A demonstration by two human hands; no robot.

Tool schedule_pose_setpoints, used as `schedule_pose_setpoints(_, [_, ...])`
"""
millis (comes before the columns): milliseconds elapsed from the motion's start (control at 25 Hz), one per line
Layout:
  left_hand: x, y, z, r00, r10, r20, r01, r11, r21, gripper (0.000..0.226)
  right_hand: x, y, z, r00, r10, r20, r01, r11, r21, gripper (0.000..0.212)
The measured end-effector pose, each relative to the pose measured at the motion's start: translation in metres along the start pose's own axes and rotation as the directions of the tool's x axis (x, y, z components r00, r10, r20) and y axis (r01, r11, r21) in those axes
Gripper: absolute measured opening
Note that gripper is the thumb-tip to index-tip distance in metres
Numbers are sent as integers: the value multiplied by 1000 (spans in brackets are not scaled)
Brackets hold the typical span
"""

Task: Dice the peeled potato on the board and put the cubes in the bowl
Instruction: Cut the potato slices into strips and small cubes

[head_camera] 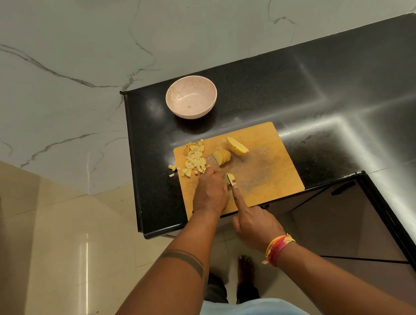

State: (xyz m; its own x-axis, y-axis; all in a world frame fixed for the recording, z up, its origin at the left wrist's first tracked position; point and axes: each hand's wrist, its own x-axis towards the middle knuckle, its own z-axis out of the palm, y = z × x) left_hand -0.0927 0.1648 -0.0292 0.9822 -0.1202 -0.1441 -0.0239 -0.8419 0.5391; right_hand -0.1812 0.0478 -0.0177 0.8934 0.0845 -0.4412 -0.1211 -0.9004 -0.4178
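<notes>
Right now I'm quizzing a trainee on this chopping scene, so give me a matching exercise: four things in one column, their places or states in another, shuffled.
Things:
1. bowl
2. diced cubes
3. potato half
4. sliced potato

Places or states:
A. uncut, at the board's far side
B. on the counter beyond the board, no cubes inside
C. fanned slices mid-board
D. heaped at the board's left edge

Pairs: 1-B, 2-D, 3-A, 4-C
</notes>
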Motion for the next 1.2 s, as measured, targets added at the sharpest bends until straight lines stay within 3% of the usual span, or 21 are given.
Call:
schedule_pose_setpoints(440, [-4,-4,-1,999,-22,46,23,999,-23,45,-35,9,7,1000,4,29,-5,999,54,79])
schedule_pose_setpoints(720, [-4,-9,-1,998,-63,26,65,996,-68,41,0,-7,-3,999,-11,-31,14,996,84,77])
schedule_pose_setpoints(1200, [-1,-5,-1,997,-77,-2,76,996,-52,36,5,-5,5,1000,-10,16,11,1000,-15,79])
